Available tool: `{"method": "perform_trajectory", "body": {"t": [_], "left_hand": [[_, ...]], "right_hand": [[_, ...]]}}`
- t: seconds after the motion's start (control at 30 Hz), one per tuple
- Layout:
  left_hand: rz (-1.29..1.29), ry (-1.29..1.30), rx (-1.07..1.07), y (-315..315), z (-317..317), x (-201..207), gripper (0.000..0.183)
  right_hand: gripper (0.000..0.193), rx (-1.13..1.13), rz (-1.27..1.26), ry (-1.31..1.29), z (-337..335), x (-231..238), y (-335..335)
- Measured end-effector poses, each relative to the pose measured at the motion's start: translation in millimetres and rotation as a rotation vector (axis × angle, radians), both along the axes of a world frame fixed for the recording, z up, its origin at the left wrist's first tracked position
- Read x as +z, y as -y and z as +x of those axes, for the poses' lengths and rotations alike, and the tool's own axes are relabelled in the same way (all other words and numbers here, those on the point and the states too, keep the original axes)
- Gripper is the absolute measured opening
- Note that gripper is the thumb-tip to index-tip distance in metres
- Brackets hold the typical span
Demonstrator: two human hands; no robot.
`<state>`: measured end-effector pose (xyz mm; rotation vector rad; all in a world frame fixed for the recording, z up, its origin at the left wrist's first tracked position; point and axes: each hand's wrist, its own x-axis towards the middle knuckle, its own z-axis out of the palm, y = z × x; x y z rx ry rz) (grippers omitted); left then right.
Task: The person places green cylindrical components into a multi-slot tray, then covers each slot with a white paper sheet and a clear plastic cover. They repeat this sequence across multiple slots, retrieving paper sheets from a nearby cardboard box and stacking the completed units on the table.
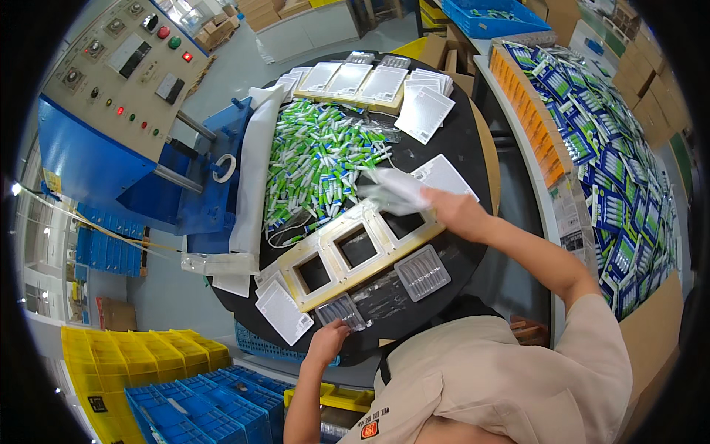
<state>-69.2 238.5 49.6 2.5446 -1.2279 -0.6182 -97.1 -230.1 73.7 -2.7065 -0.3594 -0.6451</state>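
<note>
My left hand (329, 342) has its fingers closed on the near edge of a clear plastic blister tray (342, 311) at the front of the black round table (466, 140). My right hand (458, 213) grips a pale, flat thing (398, 191) smeared by motion, above the right end of a cream frame (333, 281) with 3 square openings. Beside the frame lies another blister tray (422, 273), its moulded slots facing up. A white card (284, 312) rests left of my left hand, and a second white card (447, 177) lies beyond my right hand.
Behind the frame spreads a heap of green-and-white batteries (314, 159). Another frame with cards (347, 78) stands at the far side. A blue press machine (111, 148) is at left. Packed blister cards (614, 177) pile up at right; blue crates (200, 411) stand at lower left.
</note>
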Motion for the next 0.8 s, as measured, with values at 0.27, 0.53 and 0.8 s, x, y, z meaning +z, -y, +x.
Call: {"method": "perform_trajectory", "body": {"t": [0.27,0.53,0.8], "left_hand": [[-0.076,0.35,-0.012,0.9,-19.4,-14.1,0.006],[-0.247,0.334,0.105,-8.1,-27.4,-14.6,0.008],[-0.136,0.291,0.011,-9.1,-13.2,-23.4,0.011]], "right_hand": [[0.028,-0.725,1.449,0.301,-176.8,42.4,164.4],[0.032,-0.603,0.813,-0.165,-155.4,19.8,42.3],[0.033,0.244,-0.015,-0.787,-40.7,-43.6,-108.4]]}}
